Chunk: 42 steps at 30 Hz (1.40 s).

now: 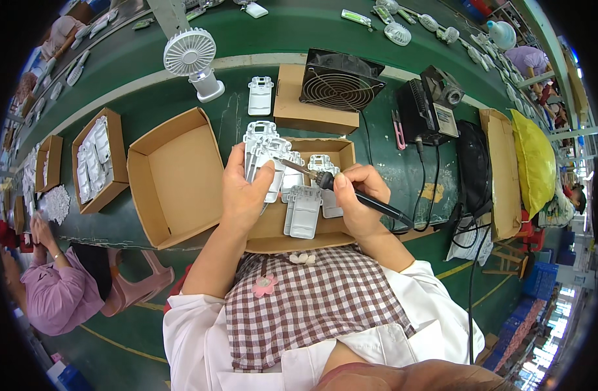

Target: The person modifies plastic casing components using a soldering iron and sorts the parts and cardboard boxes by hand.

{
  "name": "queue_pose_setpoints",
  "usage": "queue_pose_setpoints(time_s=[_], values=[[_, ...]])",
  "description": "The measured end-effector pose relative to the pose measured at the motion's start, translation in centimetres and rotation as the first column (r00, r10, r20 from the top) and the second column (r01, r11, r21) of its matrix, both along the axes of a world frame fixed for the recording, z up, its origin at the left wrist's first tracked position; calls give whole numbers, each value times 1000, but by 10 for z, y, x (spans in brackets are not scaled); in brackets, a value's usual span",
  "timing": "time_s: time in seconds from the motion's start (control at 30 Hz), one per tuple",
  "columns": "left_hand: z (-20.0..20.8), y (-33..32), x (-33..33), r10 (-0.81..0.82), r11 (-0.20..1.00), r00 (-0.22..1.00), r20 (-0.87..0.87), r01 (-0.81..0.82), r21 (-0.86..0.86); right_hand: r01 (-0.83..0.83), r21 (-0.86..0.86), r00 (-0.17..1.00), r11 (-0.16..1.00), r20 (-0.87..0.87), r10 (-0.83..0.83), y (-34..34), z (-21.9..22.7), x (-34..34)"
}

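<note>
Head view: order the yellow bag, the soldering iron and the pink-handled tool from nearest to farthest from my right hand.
1. Soldering iron: held in your right hand.
2. Pink-handled tool: on the table, beyond and slightly right of that hand.
3. Yellow bag: far right.

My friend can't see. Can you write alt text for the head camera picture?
A person's right hand points a soldering iron at white parts held in the left hand, over a cardboard box. A black fan stands behind.
</note>
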<state>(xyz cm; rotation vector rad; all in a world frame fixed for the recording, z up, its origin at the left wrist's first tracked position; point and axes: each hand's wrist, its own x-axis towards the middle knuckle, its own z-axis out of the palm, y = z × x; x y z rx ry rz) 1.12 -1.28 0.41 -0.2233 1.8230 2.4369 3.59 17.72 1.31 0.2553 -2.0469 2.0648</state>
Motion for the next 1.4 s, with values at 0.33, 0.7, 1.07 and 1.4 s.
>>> queue_pose_setpoints(time_s=[0.33, 0.7, 1.07, 1.4], values=[[0, 0, -1, 0, 1000, 1000, 1, 0, 12, -3, -1, 1000, 1000, -28, 3, 1, -1, -2], [-5, 0, 0, -17, 992, 1000, 5, 18, -125, 6, -65, 1000, 998, -17, -7, 3, -4, -2], [-3, 0, 0, -42, 992, 999, 3, 42, -116, 13, -28, 1000, 1000, -9, -13, 1, -1, -3], [-1, -1, 1, -62, 994, 998, 25, 64, -87, 13, -37, 1000, 999, -2, -13, 4, -6, -2]])
